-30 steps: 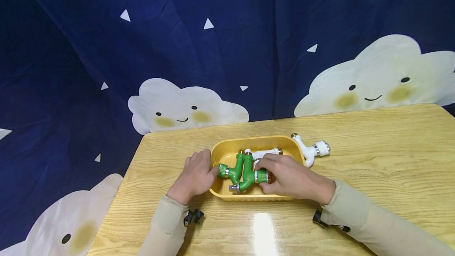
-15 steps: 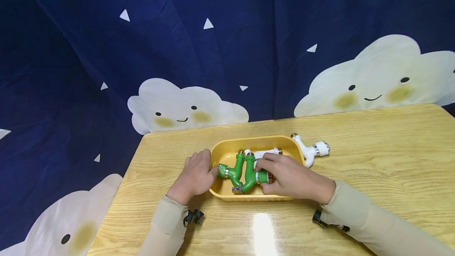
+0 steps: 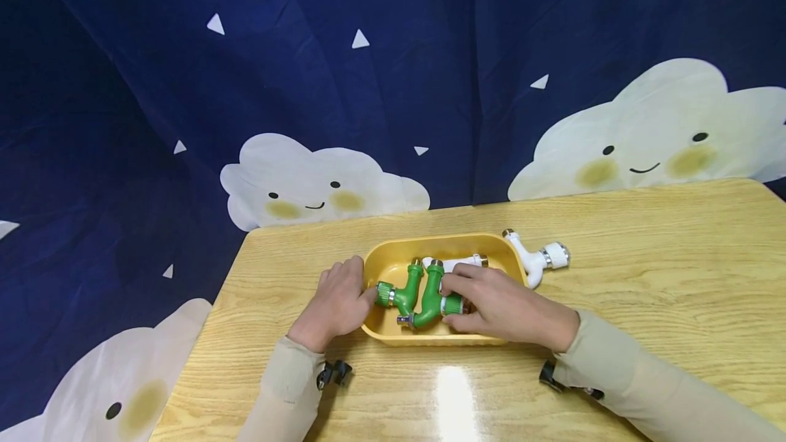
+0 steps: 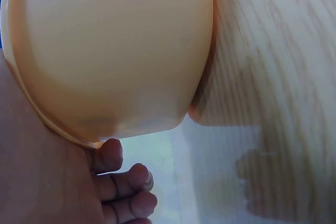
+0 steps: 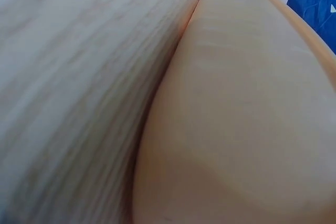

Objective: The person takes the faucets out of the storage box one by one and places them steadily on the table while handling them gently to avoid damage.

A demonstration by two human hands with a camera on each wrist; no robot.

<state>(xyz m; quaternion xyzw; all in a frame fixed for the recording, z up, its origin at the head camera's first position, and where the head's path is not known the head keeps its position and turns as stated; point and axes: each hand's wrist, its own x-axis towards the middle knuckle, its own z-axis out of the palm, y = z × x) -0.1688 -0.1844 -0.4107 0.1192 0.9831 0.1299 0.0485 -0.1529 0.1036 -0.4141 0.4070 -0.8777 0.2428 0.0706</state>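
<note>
1. Only the head view is showing the inside of the yellow tub (image 3: 430, 341), which is sitting on a wooden table (image 3: 645, 278) before a blue curtain (image 3: 393, 87).
2. In the tub, left of the middle, one green tap (image 3: 409, 294) is lying with its knob pointing at the left wall; a second green tap (image 3: 430, 305) is occupying the middle, its metal nozzle overlapping the first.
3. The right hand (image 3: 503, 307) is reaching over the near right side, thumb and fingers gripping the second tap's knob.
4. A white pipe piece (image 3: 459, 263) is lying along the tub's far side, partly hiding behind that hand.
5. A white tap (image 3: 534, 261) is resting outside, just beside the right end.
6. The left hand (image 3: 340, 302) is holding the tub's left end; the left wrist view is adding curled fingertips (image 4: 139, 177) below the rim, outside the wall.
7. The right wrist view is showing the tub's smooth outer side; the right fingers are appearing in the head view alone.
</note>
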